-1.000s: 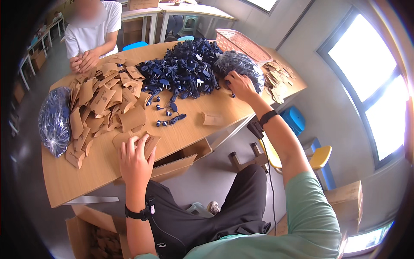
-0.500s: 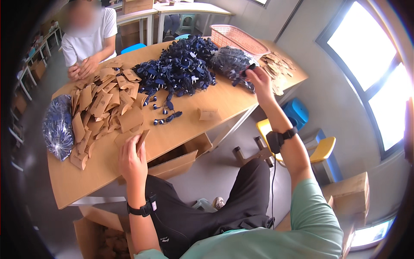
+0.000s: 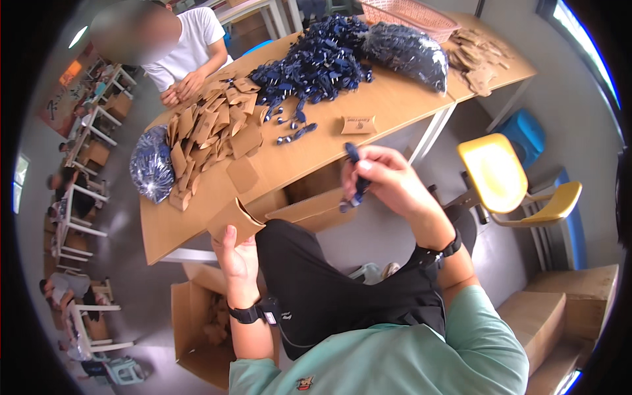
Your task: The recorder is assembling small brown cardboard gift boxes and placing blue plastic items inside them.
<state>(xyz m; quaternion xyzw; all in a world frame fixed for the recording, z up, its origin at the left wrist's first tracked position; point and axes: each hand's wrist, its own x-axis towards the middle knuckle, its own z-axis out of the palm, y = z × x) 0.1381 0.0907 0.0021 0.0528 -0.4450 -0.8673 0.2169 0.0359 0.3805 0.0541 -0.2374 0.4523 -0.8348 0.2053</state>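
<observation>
Head view, left to right: clear plastic bag point(image 3: 151, 164) on the table point(image 3: 309, 155), beside a heap of kraft pillow boxes point(image 3: 212, 125). Left hand point(image 3: 238, 260): palm turned up, thumb on the near face, grasping 1 opened pillow box point(image 3: 232, 222) at the table's near edge; mouth faces right. Behind: heap of navy earphones point(image 3: 316, 59). Flat on the tabletop, 1 printed pillow box point(image 3: 359, 125) bears a dark emblem and lettering. Right hand point(image 3: 390, 178): raised, thumb and fingers pinching 1 navy earphone bundle point(image 3: 352, 153), apart from the opened box.
</observation>
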